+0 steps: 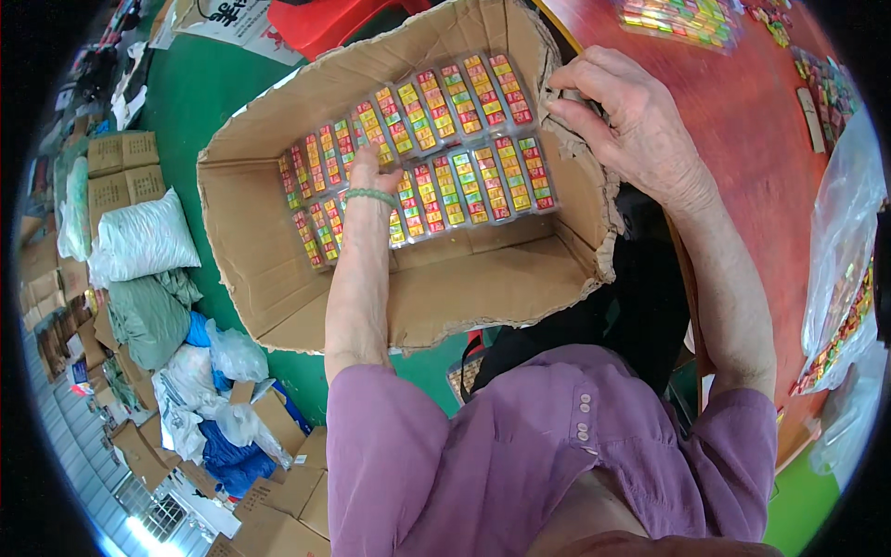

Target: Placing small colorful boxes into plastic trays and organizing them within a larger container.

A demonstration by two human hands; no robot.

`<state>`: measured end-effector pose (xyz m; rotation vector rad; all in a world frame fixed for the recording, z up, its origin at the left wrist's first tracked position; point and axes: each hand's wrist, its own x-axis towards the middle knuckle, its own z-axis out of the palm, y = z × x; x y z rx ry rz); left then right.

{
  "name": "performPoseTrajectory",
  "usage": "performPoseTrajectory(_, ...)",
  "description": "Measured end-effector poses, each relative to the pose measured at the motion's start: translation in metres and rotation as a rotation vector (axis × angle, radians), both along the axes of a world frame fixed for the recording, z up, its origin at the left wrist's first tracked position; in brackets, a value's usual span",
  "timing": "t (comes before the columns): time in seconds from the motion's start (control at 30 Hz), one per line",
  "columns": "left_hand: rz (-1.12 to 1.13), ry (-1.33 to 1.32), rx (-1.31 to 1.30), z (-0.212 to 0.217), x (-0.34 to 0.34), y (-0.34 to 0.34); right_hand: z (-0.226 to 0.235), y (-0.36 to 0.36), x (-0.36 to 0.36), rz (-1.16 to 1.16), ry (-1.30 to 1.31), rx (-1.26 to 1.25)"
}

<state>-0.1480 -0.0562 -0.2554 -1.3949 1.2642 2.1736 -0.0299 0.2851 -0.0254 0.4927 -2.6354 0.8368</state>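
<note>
Two hands are at work on one cardboard box [278,278]. Nearest, the left hand [371,172], a green bead bracelet [370,196] on its wrist, reaches down inside the box; its fingers lie flat and spread on the clear flat packs [464,181] of small colourful blocks, pressing rather than gripping. Further off, the right hand [617,111] curls round the box's torn right rim, thumb and fingers pinched on the cardboard.

As a judgement, each pack looks light, thin and a little bendy, its plastic smooth and likely slippery; a flat palm to slide it, or a pinch at a sealed edge, would suit better than a squeeze across the middle. The box looks soft and worn at the corners, so its walls give little support.

Roughly four packs show in the box, in two rows, though overlaps hide the exact count. Beyond, on the red counter [742,130], lies at least one more pack [682,19].
</note>
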Motion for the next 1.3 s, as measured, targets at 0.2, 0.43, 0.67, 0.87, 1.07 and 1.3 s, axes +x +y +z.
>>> performPoseTrajectory(0.2, -0.094, 0.055, 0.049, 0.001, -0.007, -0.006, 0.002, -0.002, 0.0, 0.011, 0.008, -0.017)
performPoseTrajectory(0.43, -0.077, 0.1, 0.04, 0.028, -0.007, 0.017, 0.0, 0.004, -0.002, 0.009, 0.006, -0.027)
performPoseTrajectory(0.67, -0.149, 0.247, 0.158, 0.023, 0.002, 0.003, 0.009, -0.002, -0.004, 0.031, 0.046, -0.108)
performPoseTrajectory(0.87, -0.214, 0.171, -0.089, 0.012, 0.013, -0.014, 0.011, 0.006, 0.008, -0.015, 0.105, -0.292)
performPoseTrajectory(1.07, -0.402, 0.594, -0.455, 0.111, 0.055, 0.051, 0.051, 0.052, 0.006, -0.52, 0.42, -0.833)
performPoseTrajectory(1.3, -0.497, 0.603, -0.154, 0.137, 0.056, 0.074, 0.019, 0.16, -0.052, -0.775, 0.079, -0.635)
